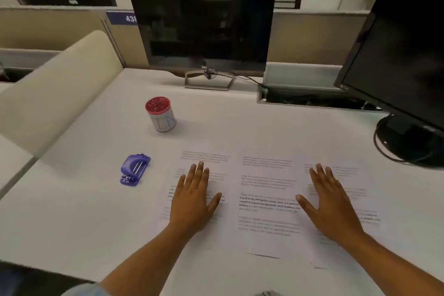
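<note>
three printed sheets lie side by side, text up, on the white desk (96, 211): the middle sheet (269, 199), the left sheet (223, 175) touching or slightly overlapping its left edge, and the right sheet (355, 182) likewise on its right edge. which one lies on top at the joins cannot be told.

progress, as judged: the work appears to be gathering these pages, and it is at the very start. the sheets are spread out, not stacked or squared. the small purple stapler (135, 169), well to the left of the middle sheet, is untouched. stacking, aligning and any fastening are all left to do.

hand pose: the left hand (192, 202) rests palm down on the left sheet, fingers straight and close together, thumb spread toward the middle sheet. the right hand (331, 206) lies the same way on the right sheet, thumb also toward the middle sheet. neither hand grips anything; both are flat and pressing only. both forearms run in from the near edge of the desk.

other items: a red-topped tub (160, 113) stands beyond and left of the middle sheet; a dark dell monitor (204, 24) stands straight beyond it.
</note>
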A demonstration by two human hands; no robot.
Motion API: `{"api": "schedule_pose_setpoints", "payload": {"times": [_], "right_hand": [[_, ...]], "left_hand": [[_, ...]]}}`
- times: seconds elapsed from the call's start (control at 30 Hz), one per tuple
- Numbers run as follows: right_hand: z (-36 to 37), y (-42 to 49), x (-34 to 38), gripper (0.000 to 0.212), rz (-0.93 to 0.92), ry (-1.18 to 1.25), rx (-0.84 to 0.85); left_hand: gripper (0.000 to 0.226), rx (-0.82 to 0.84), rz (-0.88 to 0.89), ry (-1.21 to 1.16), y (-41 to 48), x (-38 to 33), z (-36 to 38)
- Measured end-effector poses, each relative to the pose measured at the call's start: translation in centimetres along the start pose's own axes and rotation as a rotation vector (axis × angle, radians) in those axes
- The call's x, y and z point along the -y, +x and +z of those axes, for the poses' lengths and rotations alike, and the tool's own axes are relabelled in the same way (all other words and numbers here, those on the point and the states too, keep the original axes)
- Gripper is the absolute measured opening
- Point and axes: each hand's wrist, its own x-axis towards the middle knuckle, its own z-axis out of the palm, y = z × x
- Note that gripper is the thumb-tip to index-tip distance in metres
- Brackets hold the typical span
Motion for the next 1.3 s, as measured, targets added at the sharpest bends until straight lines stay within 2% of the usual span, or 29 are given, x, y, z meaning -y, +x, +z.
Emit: {"api": "schedule_pose_setpoints", "payload": {"times": [0.2, 0.53, 0.63, 0.77, 0.83, 0.9, 1.0, 1.13, 1.3], "right_hand": [[3.1, -2.5, -0.8, 0.095, 0.038, -0.05, 0.123], [3.8, -2.8, -0.9, 0.082, 0.019, -0.117, 0.077], [3.7, -2.8, -0.9, 0.085, 0.026, -0.116, 0.092], [3.0, -2.7, -0.5, 0.091, 0.05, -0.013, 0.099], [2.2, -2.5, -0.2, 0.089, 0.102, 0.082, 0.045], [1.1, -2.4, -0.3, 0.083, 0.16, 0.154, -0.021], [-0.4, -2.7, -1.3, 0.08, 0.265, 0.223, -0.071], [-2.1, -3.6, -3.2, 0.081, 0.432, 0.265, -0.083], [-4.0, -4.4, -4.8, 0.088, 0.66, 0.233, -0.099]], "left_hand": [[0.082, 0.054, -0.014, -0.012, -2.0, 0.9, 2.4], [0.081, -0.014, -0.037, -0.097, -2.7, 0.6, 3.5], [0.081, 0.007, -0.041, -0.122, -2.8, 0.5, 3.2], [0.081, 0.071, -0.048, -0.157, -2.0, 0.2, 2.2], [0.082, 0.052, -0.063, -0.185, -1.1, 0.4, 0.7], [0.083, -0.04, -0.133, -0.201, -0.6, 1.1, -1.1], [0.085, -0.117, -0.367, -0.194, -0.9, 3.1, -3.0], [0.102, 0.071, -0.596, -0.016, -2.4, 4.7, -3.6], [0.109, 0.135, -0.69, -0.035, -2.8, 4.6, -3.2]]}}
